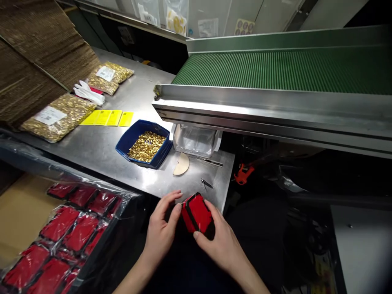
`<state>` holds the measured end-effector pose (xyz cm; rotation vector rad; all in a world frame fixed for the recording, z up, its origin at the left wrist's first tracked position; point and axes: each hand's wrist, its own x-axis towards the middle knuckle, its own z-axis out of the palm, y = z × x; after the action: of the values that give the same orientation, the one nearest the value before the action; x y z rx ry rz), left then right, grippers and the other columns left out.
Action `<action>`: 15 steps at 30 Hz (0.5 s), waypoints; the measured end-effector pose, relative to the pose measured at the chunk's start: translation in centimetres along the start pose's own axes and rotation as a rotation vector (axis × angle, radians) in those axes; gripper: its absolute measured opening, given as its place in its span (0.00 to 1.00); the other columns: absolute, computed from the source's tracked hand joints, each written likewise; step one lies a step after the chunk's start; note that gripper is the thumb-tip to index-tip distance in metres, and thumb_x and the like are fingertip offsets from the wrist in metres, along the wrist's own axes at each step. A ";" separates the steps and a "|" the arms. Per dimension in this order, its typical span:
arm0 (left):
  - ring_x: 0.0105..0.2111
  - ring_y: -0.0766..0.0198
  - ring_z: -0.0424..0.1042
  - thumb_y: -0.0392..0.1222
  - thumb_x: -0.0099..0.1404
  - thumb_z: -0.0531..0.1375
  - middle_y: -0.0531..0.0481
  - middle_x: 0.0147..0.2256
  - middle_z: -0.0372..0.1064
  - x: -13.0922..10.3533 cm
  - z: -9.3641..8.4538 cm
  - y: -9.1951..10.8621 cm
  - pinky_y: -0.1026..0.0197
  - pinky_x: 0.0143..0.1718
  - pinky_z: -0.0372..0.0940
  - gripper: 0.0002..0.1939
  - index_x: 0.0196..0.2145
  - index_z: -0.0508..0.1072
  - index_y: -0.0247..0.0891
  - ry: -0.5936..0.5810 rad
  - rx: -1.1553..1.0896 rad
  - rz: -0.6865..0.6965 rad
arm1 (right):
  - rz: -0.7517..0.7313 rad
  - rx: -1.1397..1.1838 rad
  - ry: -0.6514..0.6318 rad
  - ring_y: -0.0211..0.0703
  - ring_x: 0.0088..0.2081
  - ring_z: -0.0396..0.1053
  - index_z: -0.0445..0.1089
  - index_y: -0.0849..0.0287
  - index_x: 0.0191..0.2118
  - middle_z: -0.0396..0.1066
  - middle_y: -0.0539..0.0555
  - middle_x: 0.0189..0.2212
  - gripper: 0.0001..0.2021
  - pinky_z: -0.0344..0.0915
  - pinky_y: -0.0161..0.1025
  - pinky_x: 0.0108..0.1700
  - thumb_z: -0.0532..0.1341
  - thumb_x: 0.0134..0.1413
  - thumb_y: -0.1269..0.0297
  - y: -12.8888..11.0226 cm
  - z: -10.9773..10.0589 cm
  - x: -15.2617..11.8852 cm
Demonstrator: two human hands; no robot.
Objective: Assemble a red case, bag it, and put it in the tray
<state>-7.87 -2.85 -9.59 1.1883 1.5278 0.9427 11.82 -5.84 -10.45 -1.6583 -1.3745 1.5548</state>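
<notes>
Now, head view: the right hand (225, 243) grips the red-and-black pouch (200, 213) by its right side; the left hand (161, 228) curls at its left edge, grip unclear. Beyond, metal table (98, 149), blue bin (126, 141) left, green conveyor belt (260, 71) far right.

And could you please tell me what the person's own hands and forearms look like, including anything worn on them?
The left hand and right hand are bare, with no glove, ring or watch to be seen. The left forearm and right forearm are uncovered as far as they show, with no sleeve or marking in view.
</notes>
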 end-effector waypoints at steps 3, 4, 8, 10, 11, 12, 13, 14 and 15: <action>0.53 0.54 0.72 0.50 0.75 0.59 0.48 0.50 0.75 1.5 -1.0 0.1 0.55 0.57 0.64 0.13 0.50 0.76 0.44 0.091 0.060 0.042 | -0.176 -0.360 0.141 0.63 0.67 0.61 0.52 0.50 0.74 0.62 0.60 0.68 0.44 0.59 0.61 0.69 0.68 0.54 0.64 0.2 1.1 2.5; 0.50 0.55 0.74 0.50 0.74 0.59 0.48 0.48 0.76 2.1 -1.2 0.3 0.56 0.53 0.66 0.12 0.48 0.77 0.43 0.088 0.071 0.067 | -0.221 -0.439 0.163 0.65 0.66 0.62 0.52 0.51 0.74 0.62 0.61 0.67 0.43 0.60 0.62 0.68 0.67 0.55 0.65 0.3 1.4 3.3; 0.42 0.59 0.76 0.47 0.75 0.57 0.50 0.40 0.77 5.2 -0.8 1.2 0.59 0.46 0.69 0.11 0.41 0.77 0.40 0.013 0.128 0.260 | -0.355 -0.634 0.271 0.65 0.66 0.62 0.51 0.56 0.74 0.61 0.64 0.68 0.41 0.63 0.63 0.65 0.67 0.60 0.61 0.2 2.2 5.6; 0.40 0.60 0.76 0.47 0.76 0.57 0.50 0.38 0.77 7.8 0.0 1.9 0.60 0.44 0.69 0.13 0.38 0.76 0.39 -0.009 0.167 0.323 | -0.408 -0.648 0.346 0.64 0.66 0.62 0.51 0.56 0.74 0.61 0.64 0.68 0.39 0.64 0.62 0.65 0.66 0.63 0.56 -0.1 2.2 5.7; 0.38 0.60 0.76 0.47 0.76 0.57 0.50 0.37 0.77 9.5 0.5 2.3 0.60 0.43 0.69 0.13 0.37 0.76 0.39 -0.015 0.191 0.337 | -0.426 -0.635 0.391 0.63 0.66 0.63 0.52 0.56 0.73 0.62 0.64 0.68 0.36 0.66 0.61 0.64 0.64 0.65 0.55 -0.2 2.1 5.5; 0.38 0.60 0.76 0.46 0.76 0.57 0.49 0.36 0.77 11.3 1.2 2.7 0.60 0.43 0.69 0.13 0.37 0.77 0.39 -0.016 0.219 0.348 | -0.436 -0.609 0.429 0.62 0.65 0.65 0.54 0.55 0.72 0.64 0.64 0.66 0.33 0.67 0.59 0.63 0.62 0.67 0.54 -0.3 2.0 5.2; 0.39 0.60 0.76 0.46 0.75 0.57 0.49 0.37 0.78 13.3 2.0 3.1 0.59 0.44 0.69 0.12 0.37 0.77 0.38 -0.021 0.254 0.355 | -0.441 -0.575 0.460 0.60 0.63 0.67 0.56 0.55 0.70 0.67 0.63 0.64 0.29 0.69 0.57 0.61 0.60 0.69 0.54 -0.1 1.9 4.7; 0.41 0.60 0.76 0.45 0.75 0.58 0.48 0.39 0.78 15.5 2.8 3.5 0.58 0.46 0.69 0.11 0.38 0.78 0.38 -0.032 0.292 0.358 | -0.443 -0.536 0.477 0.58 0.61 0.70 0.59 0.54 0.68 0.70 0.63 0.61 0.25 0.71 0.54 0.59 0.58 0.70 0.55 0.2 1.8 4.2; 0.43 0.59 0.76 0.43 0.75 0.59 0.47 0.41 0.79 17.6 3.7 3.9 0.56 0.49 0.69 0.10 0.40 0.78 0.38 -0.053 0.334 0.354 | -0.448 -0.498 0.475 0.56 0.57 0.73 0.62 0.53 0.66 0.73 0.61 0.58 0.22 0.73 0.51 0.56 0.57 0.71 0.57 0.7 1.7 3.6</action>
<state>-4.72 15.26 -10.72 1.7517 1.4978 0.8922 9.88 -3.39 -13.09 -1.6766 -1.7786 0.5463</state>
